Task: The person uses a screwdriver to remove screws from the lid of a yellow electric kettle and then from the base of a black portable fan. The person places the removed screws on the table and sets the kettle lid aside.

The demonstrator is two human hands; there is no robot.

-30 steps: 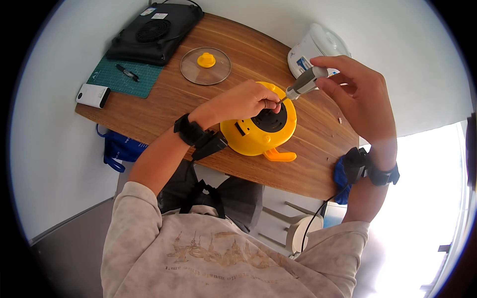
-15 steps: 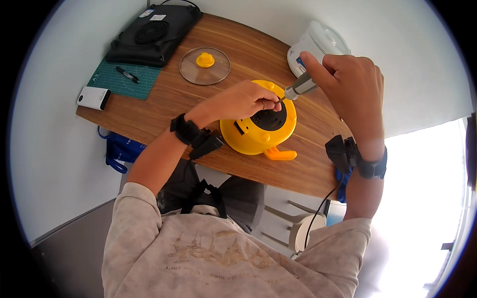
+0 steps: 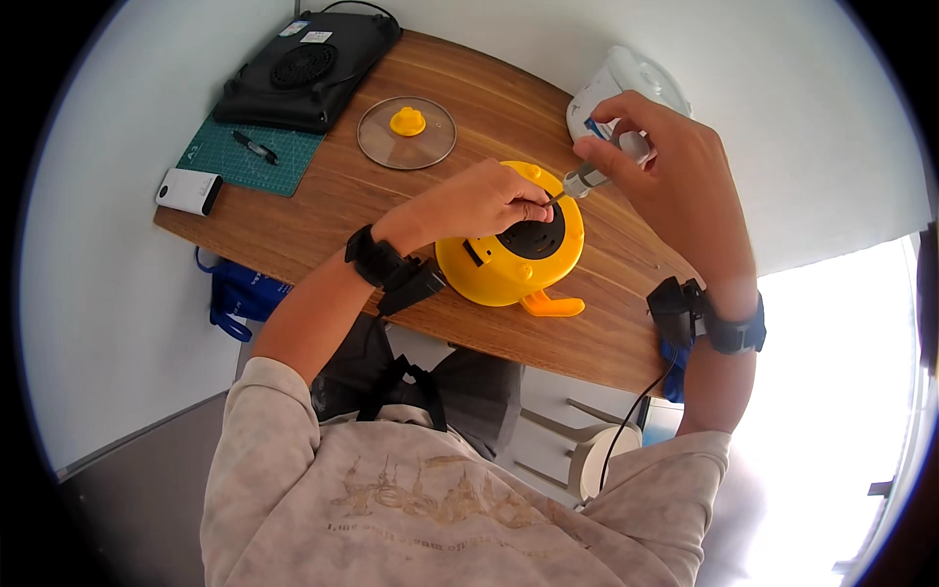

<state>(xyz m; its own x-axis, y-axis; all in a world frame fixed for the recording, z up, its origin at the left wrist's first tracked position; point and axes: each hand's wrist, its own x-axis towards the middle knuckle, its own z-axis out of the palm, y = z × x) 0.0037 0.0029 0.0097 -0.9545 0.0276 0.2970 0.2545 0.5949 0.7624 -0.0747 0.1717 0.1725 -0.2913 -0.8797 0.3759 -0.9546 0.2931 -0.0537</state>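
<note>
A yellow electric pot (image 3: 499,279) lies bottom-up on the wooden table, its black round base plate (image 3: 536,237) facing me and its handle (image 3: 554,305) pointing my way. Over that plate a screwdriver (image 3: 584,180) with a grey, translucent handle slants down, tip on the base. The fingers of my left hand (image 3: 489,199) are pinched round the lower end of its shaft; whether a screw sits there is hidden. Around the handle is my right hand (image 3: 670,161), thumb and forefinger loosened from it, the handle's butt showing between them.
Beyond the pot lies a glass lid (image 3: 381,137) with a yellow knob. A white cooker (image 3: 626,73) stands at the back right. At the far left are a black cooling pad (image 3: 303,93), a green cutting mat (image 3: 284,176), a pen (image 3: 256,147) and a white power bank (image 3: 188,191).
My right hand has shifted its hold: its fingers have opened and turned about the screwdriver's handle, baring the butt. My left hand keeps its pinch at the tip.
</note>
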